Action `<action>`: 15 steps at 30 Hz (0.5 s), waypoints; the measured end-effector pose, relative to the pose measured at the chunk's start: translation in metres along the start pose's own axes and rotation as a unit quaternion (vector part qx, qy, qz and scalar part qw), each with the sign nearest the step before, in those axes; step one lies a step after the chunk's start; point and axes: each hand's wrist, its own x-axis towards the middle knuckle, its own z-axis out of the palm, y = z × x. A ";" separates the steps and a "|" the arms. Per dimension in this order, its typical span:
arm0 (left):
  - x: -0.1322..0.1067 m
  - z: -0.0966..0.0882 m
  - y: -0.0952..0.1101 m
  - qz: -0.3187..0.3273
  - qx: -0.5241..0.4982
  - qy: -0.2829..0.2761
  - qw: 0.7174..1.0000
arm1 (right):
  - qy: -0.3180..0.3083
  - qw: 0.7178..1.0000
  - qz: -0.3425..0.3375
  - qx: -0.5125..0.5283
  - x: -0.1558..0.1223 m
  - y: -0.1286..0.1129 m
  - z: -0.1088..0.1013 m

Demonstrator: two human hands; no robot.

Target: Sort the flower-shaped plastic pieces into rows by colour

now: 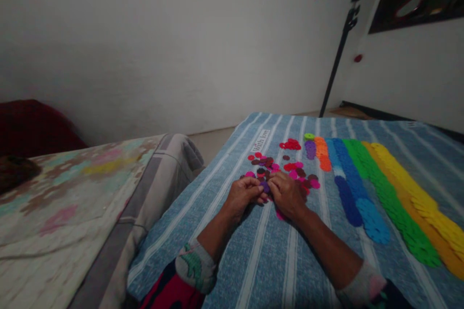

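Observation:
My left hand (pixel 242 197) and my right hand (pixel 289 196) meet over the striped cloth, fingers closed in a pinch. A small purple disc (pixel 266 187) shows between their fingertips, and both hands seem to grip it; its far edge is hidden by my fingers. Around and beyond my hands lies a loose scatter of flat discs: pink ones (pixel 315 184), dark brown ones (pixel 268 161) and a few red ones. Farther back sits a small heap of red discs (pixel 292 144).
To the right, overlapping discs form rows: purple (pixel 311 149), orange (pixel 322 154), blue (pixel 351 174), green (pixel 395 203) and yellow (pixel 416 193). A lime disc (pixel 309 136) lies behind them. A patterned bed (pixel 90 193) stands left; a black pole (pixel 337 63) rises behind.

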 end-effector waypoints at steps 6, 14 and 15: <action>0.001 -0.002 0.007 0.003 0.031 0.004 1.000 | 0.000 0.999 0.005 -0.047 0.003 -0.004 0.002; 0.002 -0.001 0.011 0.006 0.075 0.010 0.997 | -0.003 0.995 0.005 -0.099 0.000 -0.014 -0.006; 0.002 -0.001 0.013 0.010 0.080 0.008 0.997 | -0.013 0.994 -0.001 -0.111 -0.003 -0.017 -0.012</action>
